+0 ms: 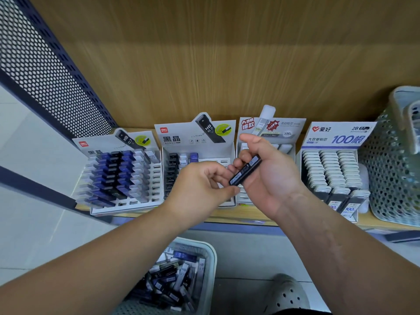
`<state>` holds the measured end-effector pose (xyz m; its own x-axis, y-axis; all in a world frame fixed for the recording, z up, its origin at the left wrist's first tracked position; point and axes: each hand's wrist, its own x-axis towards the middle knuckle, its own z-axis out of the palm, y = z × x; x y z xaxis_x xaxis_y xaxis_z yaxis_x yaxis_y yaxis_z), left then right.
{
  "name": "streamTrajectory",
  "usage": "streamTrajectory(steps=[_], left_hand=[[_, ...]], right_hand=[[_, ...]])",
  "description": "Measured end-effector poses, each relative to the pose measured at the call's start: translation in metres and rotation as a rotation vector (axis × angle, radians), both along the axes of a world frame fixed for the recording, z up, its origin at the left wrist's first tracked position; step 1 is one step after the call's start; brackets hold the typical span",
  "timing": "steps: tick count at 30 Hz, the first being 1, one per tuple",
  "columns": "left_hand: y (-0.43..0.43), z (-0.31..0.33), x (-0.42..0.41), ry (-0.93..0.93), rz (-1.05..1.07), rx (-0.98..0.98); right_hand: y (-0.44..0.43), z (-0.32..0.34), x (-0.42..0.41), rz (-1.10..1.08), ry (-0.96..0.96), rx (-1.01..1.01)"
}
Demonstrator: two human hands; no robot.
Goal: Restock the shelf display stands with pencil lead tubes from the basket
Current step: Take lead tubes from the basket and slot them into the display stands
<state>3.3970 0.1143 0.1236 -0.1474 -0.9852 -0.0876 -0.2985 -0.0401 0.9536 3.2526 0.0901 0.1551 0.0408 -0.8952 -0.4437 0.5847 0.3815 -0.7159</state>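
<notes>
My right hand [266, 176] holds black pencil lead tubes [245, 170] in its curled fingers, palm up, above the second display stand [197, 142]. My left hand [204, 185] pinches the lower end of those tubes with thumb and forefinger. The second stand has only a few tubes at its back left and many bare slots. The left display stand [118, 173] is nearly full of blue, black and white tubes. On the floor below sits the basket [211, 264] with several loose tubes in it.
Two more display stands [329, 142] of white-capped tubes stand to the right on the wooden shelf [227, 214]. A perforated grey basket [391, 183] sits at the far right. A perforated dark panel [45, 71] bounds the left. A grey shoe [286, 294] is near the floor basket.
</notes>
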Motion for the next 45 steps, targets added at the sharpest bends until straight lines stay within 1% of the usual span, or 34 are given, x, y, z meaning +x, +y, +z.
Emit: streamTrajectory(steps=[2, 3, 6, 7, 9, 11, 14, 17, 20, 23, 25, 26, 30, 32, 37, 41, 45], left_hand=[[0.002, 0.000, 0.001, 0.030, 0.003, 0.010], [0.003, 0.001, 0.002, 0.043, 0.009, 0.022], [0.003, 0.006, 0.009, 0.045, 0.050, 0.061], [0.003, 0.007, 0.011, 0.053, 0.065, 0.076], [0.001, 0.011, 0.015, 0.080, 0.078, 0.110], [0.000, 0.014, 0.019, 0.111, 0.070, 0.145], [-0.001, 0.015, 0.022, 0.151, 0.059, 0.188], [-0.004, 0.013, 0.021, 0.138, 0.059, 0.139], [-0.009, 0.011, 0.019, 0.131, 0.055, 0.036], [-0.019, 0.007, 0.019, 0.009, 0.001, -0.067], [-0.027, 0.003, 0.022, -0.062, -0.012, -0.093], [-0.033, 0.000, 0.025, -0.098, 0.001, -0.102], [-0.059, -0.009, 0.041, -0.221, 0.092, -0.116], [-0.073, -0.014, 0.046, -0.284, 0.115, -0.152], [-0.096, -0.027, 0.046, -0.533, 0.030, -0.231], [-0.106, -0.037, 0.045, -0.656, 0.014, -0.269], [-0.105, -0.043, 0.046, -0.767, -0.070, -0.359]], right_hand=[[0.002, 0.003, -0.001, 0.036, 0.037, -0.023], [0.002, 0.004, -0.002, 0.061, 0.094, -0.045], [0.005, 0.005, -0.008, 0.155, 0.351, -0.135], [0.005, 0.005, -0.010, 0.179, 0.395, -0.153], [0.004, 0.003, -0.013, 0.183, 0.421, -0.146], [0.003, 0.001, -0.015, 0.138, 0.428, -0.106], [0.002, 0.000, -0.015, 0.073, 0.375, -0.094], [0.002, 0.001, -0.013, 0.103, 0.371, -0.132], [0.005, -0.004, -0.008, 0.179, 0.475, -0.170], [0.005, -0.009, -0.007, 0.201, 0.504, -0.164], [0.003, -0.013, -0.011, 0.196, 0.516, -0.115], [0.003, -0.017, -0.014, 0.197, 0.557, -0.080], [0.001, -0.034, -0.024, 0.329, 0.898, 0.039], [0.000, -0.037, -0.023, 0.414, 0.984, 0.065], [-0.003, -0.045, -0.016, 0.607, 1.007, 0.095], [-0.005, -0.050, -0.019, 0.773, 1.157, 0.076], [-0.003, -0.058, -0.024, 0.815, 1.155, 0.126]])
